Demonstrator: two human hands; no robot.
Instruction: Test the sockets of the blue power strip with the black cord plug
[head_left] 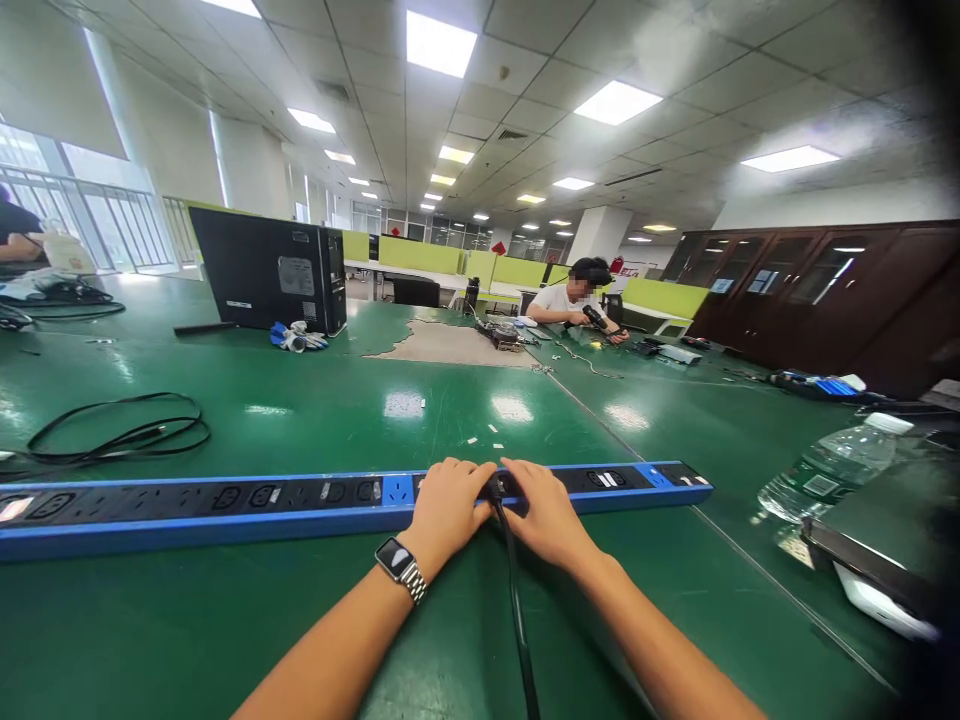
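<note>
A long blue-and-black power strip lies across the green table in front of me, with rows of sockets facing up. My left hand is wrapped over the strip just right of a blue socket, its thumb and index finger beside a black plug. From the other side, my right hand closes on the plug at the strip. A black power cable runs from the plug down toward me between my wrists. Fingers hide much of the plug, so how deep it sits in the socket cannot be seen.
At left lie a coiled black cable and a black computer case with gloves beside it. A water bottle and a phone are at right. Across the table a person handles a dark tool.
</note>
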